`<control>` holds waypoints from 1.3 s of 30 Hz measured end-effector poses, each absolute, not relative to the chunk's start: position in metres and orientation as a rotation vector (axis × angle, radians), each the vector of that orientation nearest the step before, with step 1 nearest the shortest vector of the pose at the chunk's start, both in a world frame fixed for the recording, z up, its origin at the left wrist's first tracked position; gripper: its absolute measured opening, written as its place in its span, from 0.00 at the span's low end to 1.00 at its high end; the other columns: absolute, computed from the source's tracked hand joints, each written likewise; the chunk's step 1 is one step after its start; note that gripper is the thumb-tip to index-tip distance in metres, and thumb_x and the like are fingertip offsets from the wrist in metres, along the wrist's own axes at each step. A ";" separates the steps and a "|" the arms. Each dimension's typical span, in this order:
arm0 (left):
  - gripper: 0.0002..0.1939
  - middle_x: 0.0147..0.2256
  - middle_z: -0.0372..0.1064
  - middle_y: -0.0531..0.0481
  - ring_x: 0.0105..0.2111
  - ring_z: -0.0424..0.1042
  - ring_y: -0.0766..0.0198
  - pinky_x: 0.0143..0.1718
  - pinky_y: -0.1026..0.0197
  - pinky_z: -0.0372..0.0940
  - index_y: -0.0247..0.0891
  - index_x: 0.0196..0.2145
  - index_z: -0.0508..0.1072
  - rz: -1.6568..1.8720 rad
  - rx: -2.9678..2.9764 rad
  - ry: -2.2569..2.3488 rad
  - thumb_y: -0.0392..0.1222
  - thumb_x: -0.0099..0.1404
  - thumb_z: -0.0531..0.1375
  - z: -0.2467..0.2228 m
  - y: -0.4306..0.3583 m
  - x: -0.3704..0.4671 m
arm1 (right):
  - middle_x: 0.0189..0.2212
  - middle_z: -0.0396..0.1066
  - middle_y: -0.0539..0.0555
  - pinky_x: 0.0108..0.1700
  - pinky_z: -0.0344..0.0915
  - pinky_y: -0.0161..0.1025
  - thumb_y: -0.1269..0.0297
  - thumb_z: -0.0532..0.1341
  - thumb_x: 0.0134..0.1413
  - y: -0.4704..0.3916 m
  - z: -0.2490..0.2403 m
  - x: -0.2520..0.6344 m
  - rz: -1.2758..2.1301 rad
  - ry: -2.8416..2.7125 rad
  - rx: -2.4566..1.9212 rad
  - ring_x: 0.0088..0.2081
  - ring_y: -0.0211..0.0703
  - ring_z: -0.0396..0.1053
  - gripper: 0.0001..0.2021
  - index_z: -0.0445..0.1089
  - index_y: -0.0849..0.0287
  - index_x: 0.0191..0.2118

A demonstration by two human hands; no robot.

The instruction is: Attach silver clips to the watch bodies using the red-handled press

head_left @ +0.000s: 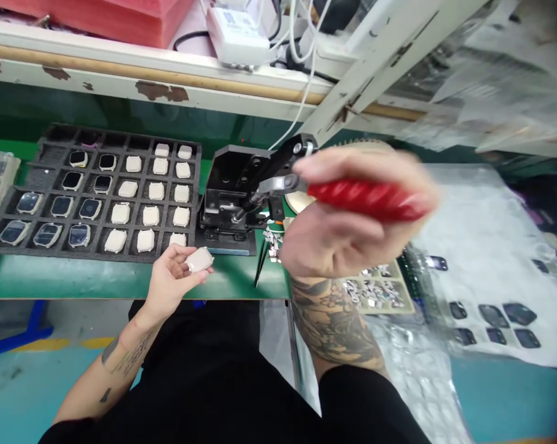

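My left hand (169, 274) pinches a cream-coloured watch case (199, 260) between thumb and fingers, just in front of the dark foam tray (192, 229). Closed round a red ribbed lever handle (366, 198), my right hand (343, 240) is smeared by motion. The handle joins a metal linkage (278, 184) on a black toggle-clamp fixture (232, 176) standing on the green bench. Cream watch cases and dark-screened watch cases sit in the tray's compartments. Black tweezers (260, 264) lie beside small shiny metal parts (273, 245) right of the fixture.
A sectioned box (405, 290) of small metal parts lies partly behind my right arm. Farther right, several dark watch-shaped pieces (493, 316) rest on a pale plastic-covered surface. A shelf edge (241, 83) with a white box (238, 36) and cables runs above the bench.
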State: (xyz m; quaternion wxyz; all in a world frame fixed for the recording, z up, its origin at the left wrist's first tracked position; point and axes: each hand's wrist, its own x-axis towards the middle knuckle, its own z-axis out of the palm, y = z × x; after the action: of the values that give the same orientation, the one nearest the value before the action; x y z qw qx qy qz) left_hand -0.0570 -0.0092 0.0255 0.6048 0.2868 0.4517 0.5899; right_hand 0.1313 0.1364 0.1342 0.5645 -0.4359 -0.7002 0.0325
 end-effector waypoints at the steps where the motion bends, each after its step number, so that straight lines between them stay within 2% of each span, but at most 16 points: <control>1: 0.26 0.43 0.85 0.41 0.39 0.87 0.53 0.35 0.60 0.80 0.37 0.47 0.74 1.375 0.664 1.039 0.39 0.57 0.81 0.025 -0.008 -0.057 | 0.65 0.69 0.62 0.59 0.76 0.61 0.29 0.45 0.74 0.131 0.139 0.126 0.047 -1.560 -0.960 0.63 0.64 0.76 0.39 0.68 0.56 0.68; 3: 0.24 0.42 0.84 0.43 0.40 0.86 0.55 0.35 0.61 0.80 0.37 0.47 0.76 1.401 0.693 1.045 0.40 0.58 0.80 0.025 -0.006 -0.059 | 0.65 0.68 0.63 0.57 0.77 0.57 0.38 0.53 0.76 0.115 0.133 0.121 -0.022 -1.442 -0.818 0.62 0.63 0.76 0.33 0.64 0.57 0.71; 6: 0.23 0.47 0.84 0.40 0.45 0.85 0.53 0.38 0.60 0.80 0.36 0.51 0.81 1.401 0.773 1.134 0.42 0.60 0.79 0.028 -0.005 -0.066 | 0.49 0.77 0.59 0.51 0.80 0.58 0.57 0.56 0.77 0.087 0.083 0.131 -0.003 -1.563 -0.776 0.50 0.56 0.80 0.17 0.71 0.53 0.63; 8: 0.24 0.48 0.84 0.39 0.46 0.85 0.52 0.39 0.58 0.81 0.36 0.53 0.83 1.382 0.801 1.191 0.43 0.61 0.79 0.030 -0.005 -0.070 | 0.45 0.79 0.59 0.47 0.81 0.58 0.65 0.58 0.74 0.074 0.040 0.145 0.063 -1.737 -0.805 0.46 0.55 0.81 0.16 0.73 0.52 0.61; 10: 0.25 0.48 0.85 0.39 0.44 0.85 0.52 0.38 0.57 0.81 0.36 0.55 0.83 1.372 0.809 1.211 0.43 0.62 0.78 0.032 -0.003 -0.071 | 0.50 0.80 0.60 0.52 0.81 0.59 0.69 0.59 0.72 0.071 0.007 0.155 0.140 -1.935 -0.868 0.51 0.56 0.80 0.18 0.73 0.52 0.63; 13: 0.26 0.48 0.85 0.39 0.41 0.85 0.53 0.38 0.56 0.81 0.37 0.59 0.83 1.367 0.841 1.207 0.45 0.64 0.76 0.036 0.002 -0.069 | 0.59 0.77 0.65 0.64 0.74 0.63 0.70 0.57 0.73 0.081 -0.012 0.156 0.228 -2.181 -1.033 0.62 0.60 0.73 0.21 0.71 0.57 0.66; 17: 0.24 0.49 0.84 0.40 0.45 0.84 0.55 0.42 0.58 0.81 0.37 0.57 0.83 1.348 0.900 1.213 0.44 0.65 0.77 0.040 0.004 -0.062 | 0.54 0.78 0.68 0.64 0.73 0.63 0.72 0.55 0.73 0.094 0.000 0.141 0.264 -2.378 -1.178 0.59 0.61 0.73 0.19 0.75 0.63 0.62; 21: 0.26 0.51 0.81 0.44 0.48 0.82 0.57 0.51 0.61 0.79 0.40 0.55 0.82 1.353 0.921 1.279 0.41 0.61 0.79 0.037 -0.005 -0.063 | 0.59 0.77 0.63 0.67 0.71 0.59 0.70 0.57 0.73 0.073 0.012 0.148 0.316 -2.277 -1.113 0.63 0.57 0.72 0.20 0.73 0.57 0.65; 24: 0.25 0.45 0.81 0.46 0.42 0.82 0.58 0.44 0.62 0.79 0.40 0.54 0.81 1.262 0.943 1.359 0.43 0.61 0.79 0.032 -0.011 -0.064 | 0.57 0.78 0.59 0.63 0.74 0.56 0.68 0.59 0.72 0.055 0.018 0.186 0.270 -2.081 -1.169 0.60 0.53 0.74 0.20 0.74 0.51 0.65; 27: 0.19 0.39 0.82 0.47 0.36 0.82 0.58 0.39 0.60 0.79 0.40 0.48 0.82 1.108 0.983 1.365 0.47 0.63 0.77 0.032 -0.014 -0.053 | 0.49 0.79 0.59 0.56 0.74 0.55 0.68 0.59 0.73 0.055 0.024 0.245 0.138 -1.910 -1.436 0.52 0.53 0.75 0.15 0.78 0.54 0.58; 31: 0.17 0.42 0.84 0.42 0.35 0.83 0.55 0.38 0.56 0.80 0.38 0.47 0.82 0.983 0.994 1.247 0.52 0.68 0.74 0.031 -0.009 -0.024 | 0.48 0.78 0.61 0.56 0.71 0.55 0.68 0.57 0.73 0.082 0.026 0.310 0.104 -1.951 -1.653 0.51 0.55 0.72 0.14 0.80 0.58 0.53; 36: 0.14 0.39 0.85 0.43 0.33 0.81 0.59 0.39 0.58 0.77 0.37 0.44 0.82 0.976 1.105 1.252 0.52 0.73 0.69 0.012 -0.007 0.000 | 0.48 0.77 0.61 0.54 0.67 0.53 0.71 0.56 0.73 0.118 0.023 0.321 0.052 -2.147 -1.676 0.51 0.56 0.69 0.16 0.80 0.59 0.54; 39: 0.14 0.38 0.85 0.44 0.32 0.81 0.59 0.38 0.58 0.76 0.37 0.45 0.82 1.010 1.158 1.309 0.51 0.73 0.69 0.000 -0.008 0.004 | 0.46 0.75 0.62 0.51 0.65 0.52 0.71 0.57 0.72 0.135 0.023 0.315 0.033 -2.231 -1.692 0.50 0.56 0.67 0.14 0.81 0.59 0.51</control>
State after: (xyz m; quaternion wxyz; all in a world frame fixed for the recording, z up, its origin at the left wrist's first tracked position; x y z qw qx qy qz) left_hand 0.0041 -0.0082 0.0000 0.5324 0.4856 0.5490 0.4235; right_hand 0.3146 0.1346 0.0231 0.1700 -0.5955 -0.7851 0.0115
